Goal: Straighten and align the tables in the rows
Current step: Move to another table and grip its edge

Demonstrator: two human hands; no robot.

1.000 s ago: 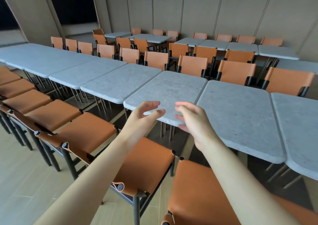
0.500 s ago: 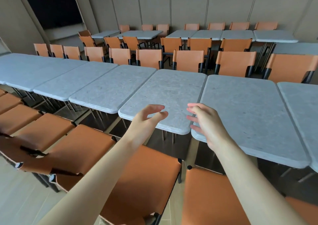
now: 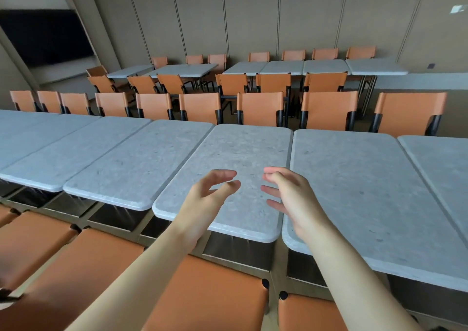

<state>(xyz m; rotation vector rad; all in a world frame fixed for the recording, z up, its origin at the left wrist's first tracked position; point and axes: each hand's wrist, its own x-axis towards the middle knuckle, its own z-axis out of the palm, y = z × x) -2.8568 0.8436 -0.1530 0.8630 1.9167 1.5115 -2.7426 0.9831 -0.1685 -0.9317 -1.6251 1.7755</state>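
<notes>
A row of grey stone-look tables runs across the room in front of me. The middle table (image 3: 240, 153) lies directly ahead, its near edge set a little farther back than that of the table on its right (image 3: 354, 178). Another table (image 3: 131, 163) adjoins it on the left. My left hand (image 3: 202, 199) hovers over the middle table's near part, fingers apart and curled, holding nothing. My right hand (image 3: 291, 196) hovers over the seam between the middle and right tables, fingers spread, also empty.
Orange chairs (image 3: 207, 292) stand tucked close against the near side of the row, below my arms. More orange chairs (image 3: 258, 108) line the far side. A second row of tables (image 3: 283, 67) stands near the back wall.
The view has swung to face the middle table squarely and come closer. Both hands have moved forward from its near edge to above its top, still empty.
</notes>
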